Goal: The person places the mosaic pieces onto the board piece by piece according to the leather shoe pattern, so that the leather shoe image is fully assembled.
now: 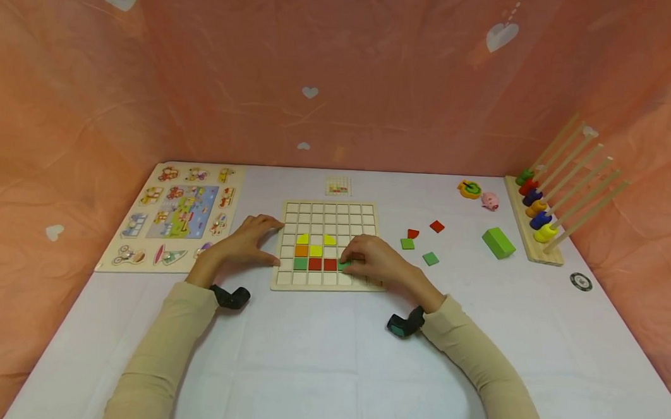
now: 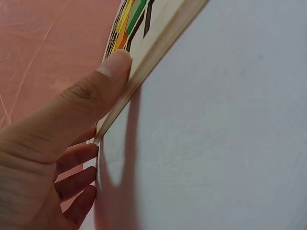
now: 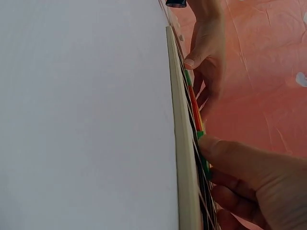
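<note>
Right hand (image 1: 375, 259): I saw its thumb and fingertips drawn close, pinching a green tile (image 1: 341, 267).
Green tile: sat at the right fingertips, over the board, just beside a red square; thin, flat, evenly coloured, its outline partly hidden by fingers.
Grid board (image 1: 286, 280): lay between the hands; pale wood, roughly square, ruled into small square cells, with a smooth, squared rim.
Left hand (image 1: 248, 240): spread wide, thumb on the board's near-left rim, fingers loosely bent toward the edge farther up.
Placed tiles: left of the right fingertips, two red squares (image 1: 315, 264), a green square (image 1: 300, 264), an orange square (image 1: 301, 251), a yellow square (image 1: 315, 251); two yellow pieces (image 1: 303, 239) with rounded corners above.
Loose tiles: right of the right hand, two green squares (image 1: 431, 259), a red square (image 1: 437, 227), a red round-edged piece (image 1: 412, 234).
White cloth (image 1: 293, 359): beneath both hands, faintly creased.
</note>
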Demonstrator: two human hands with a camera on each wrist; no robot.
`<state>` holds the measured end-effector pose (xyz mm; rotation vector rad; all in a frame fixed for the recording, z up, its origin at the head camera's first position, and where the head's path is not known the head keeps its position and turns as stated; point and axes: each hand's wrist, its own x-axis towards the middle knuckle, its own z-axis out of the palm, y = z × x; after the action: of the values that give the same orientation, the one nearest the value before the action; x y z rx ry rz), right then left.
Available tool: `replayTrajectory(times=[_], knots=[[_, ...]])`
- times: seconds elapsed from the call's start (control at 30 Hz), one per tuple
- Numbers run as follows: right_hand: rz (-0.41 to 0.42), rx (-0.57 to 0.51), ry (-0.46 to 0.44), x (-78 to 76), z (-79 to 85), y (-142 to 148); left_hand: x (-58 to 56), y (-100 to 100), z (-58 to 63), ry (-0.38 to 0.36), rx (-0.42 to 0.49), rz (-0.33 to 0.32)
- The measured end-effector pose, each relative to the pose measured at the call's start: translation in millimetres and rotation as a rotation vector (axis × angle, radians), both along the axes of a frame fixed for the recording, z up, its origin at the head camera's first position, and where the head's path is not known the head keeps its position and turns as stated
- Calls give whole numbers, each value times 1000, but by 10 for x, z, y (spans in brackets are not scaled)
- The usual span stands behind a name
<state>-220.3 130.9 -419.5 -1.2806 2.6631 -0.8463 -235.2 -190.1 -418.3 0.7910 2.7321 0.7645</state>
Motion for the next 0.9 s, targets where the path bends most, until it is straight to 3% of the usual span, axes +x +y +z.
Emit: replayTrajectory(times=[0.37, 0.9], knots=[[28, 22, 2, -11, 25, 45, 5, 4, -7, -3, 9, 3], [-187, -119, 8, -78, 191, 849, -1, 6, -6, -18, 0, 14]])
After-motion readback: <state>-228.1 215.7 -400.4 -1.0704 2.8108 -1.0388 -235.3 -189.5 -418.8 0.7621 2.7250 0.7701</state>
